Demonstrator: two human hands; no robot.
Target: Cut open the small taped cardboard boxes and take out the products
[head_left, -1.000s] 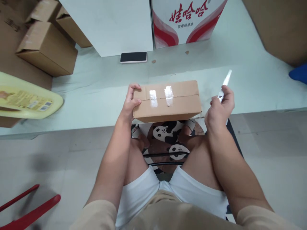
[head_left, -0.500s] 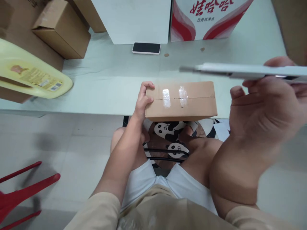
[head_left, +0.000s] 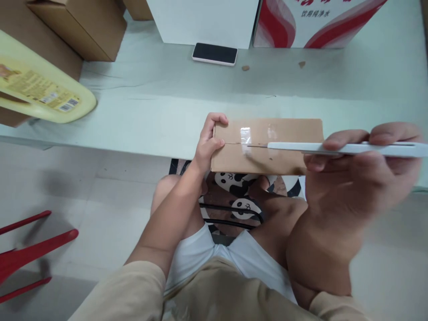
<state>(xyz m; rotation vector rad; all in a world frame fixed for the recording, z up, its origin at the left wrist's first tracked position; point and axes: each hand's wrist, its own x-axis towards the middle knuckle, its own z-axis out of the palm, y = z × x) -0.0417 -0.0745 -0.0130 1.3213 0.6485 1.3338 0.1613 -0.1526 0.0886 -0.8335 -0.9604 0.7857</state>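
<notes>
A small cardboard box [head_left: 297,129] lies at the table's front edge, its seam running left to right under two strips of clear tape [head_left: 245,135]. My left hand [head_left: 209,142] grips the box's left end, thumb on the near part and fingers curled round the far corner. In my right hand [head_left: 364,165] is a white utility knife [head_left: 301,147], held level with its thin blade pointing left. The blade's tip appears over the left tape strip at the seam; whether it touches cannot be made out. My right hand partly hides the box's right end.
A phone [head_left: 215,54] lies against a white box [head_left: 203,22] at the back, beside a red-and-white carton [head_left: 314,31]. Left stand a yellow bottle [head_left: 50,84] and brown boxes [head_left: 90,31]. Two cardboard scraps lie behind. A red stool [head_left: 40,249] stands on the floor.
My right hand has lowered the utility knife from above and behind the box to the taped seam. My left hand keeps its grip on the box. The view has shifted slightly.
</notes>
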